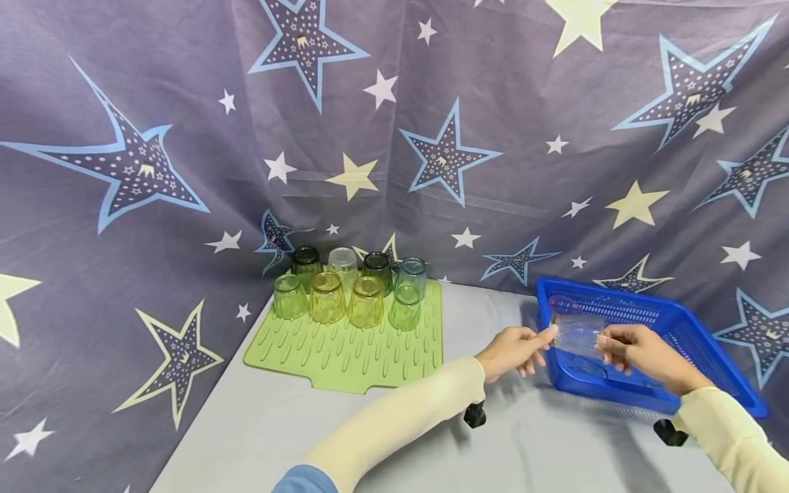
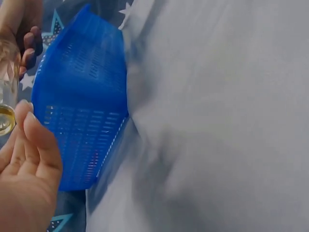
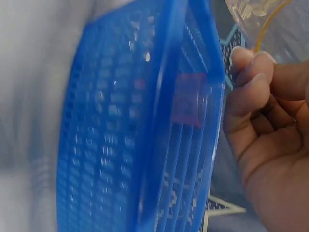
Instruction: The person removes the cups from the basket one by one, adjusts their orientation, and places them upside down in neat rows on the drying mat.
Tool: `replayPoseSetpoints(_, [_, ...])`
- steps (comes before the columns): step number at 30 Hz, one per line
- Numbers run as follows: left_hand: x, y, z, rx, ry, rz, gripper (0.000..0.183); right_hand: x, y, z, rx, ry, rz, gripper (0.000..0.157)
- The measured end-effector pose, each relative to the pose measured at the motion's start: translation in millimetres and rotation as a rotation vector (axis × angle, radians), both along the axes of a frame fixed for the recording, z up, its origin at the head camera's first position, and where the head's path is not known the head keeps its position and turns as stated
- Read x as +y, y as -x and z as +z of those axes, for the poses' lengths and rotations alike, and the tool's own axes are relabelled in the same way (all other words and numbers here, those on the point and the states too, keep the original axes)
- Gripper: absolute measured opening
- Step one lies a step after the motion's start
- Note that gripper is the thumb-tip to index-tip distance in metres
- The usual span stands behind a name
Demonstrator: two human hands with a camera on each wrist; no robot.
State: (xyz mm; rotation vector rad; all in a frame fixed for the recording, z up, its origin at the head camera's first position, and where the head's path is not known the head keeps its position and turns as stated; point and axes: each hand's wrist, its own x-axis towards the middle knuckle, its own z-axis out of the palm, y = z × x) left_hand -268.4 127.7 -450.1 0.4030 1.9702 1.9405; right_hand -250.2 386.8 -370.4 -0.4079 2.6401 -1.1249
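A clear drinking glass (image 1: 578,334) lies on its side in the air over the blue basket, held between both hands. My left hand (image 1: 516,350) pinches its left end with thumb and fingers. At the other end, my right hand (image 1: 646,352) pinches the glass by its edge. A yellowish tint shows at the end of the glass (image 2: 7,87) nearest the left fingertips in the left wrist view. Below, inside the blue plastic basket (image 1: 718,363), a pink glass (image 3: 188,99) lies near the far left corner.
Left of the basket, a green drying mat (image 1: 345,370) lies on the white-covered table (image 1: 493,459). Several upside-down glasses stand on its back half, including a yellow one (image 1: 366,302), a green one (image 1: 405,309) and a blue one (image 1: 411,274). A star-patterned curtain (image 1: 493,205) hangs behind.
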Motion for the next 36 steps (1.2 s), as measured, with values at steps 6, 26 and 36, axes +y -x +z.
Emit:
replayPoseSetpoints(6, [-5,5.0,0.0,-0.079,-0.12,-0.083,0.053,-14,-2.6,-5.1,-0.014,0.06,0.06,0.03])
replayPoseSetpoints(26, [-46,17.6,6.4,0.016,-0.121,-0.03,0.035,-39,-8.0,-23.2,0.14,-0.179,0.017,0.027])
replayPoseSetpoints(36, [-106,29.3,11.0,0.193,0.155,0.026,0.038,-46,-16.1,-26.5,0.469,-0.33,0.135,0.024])
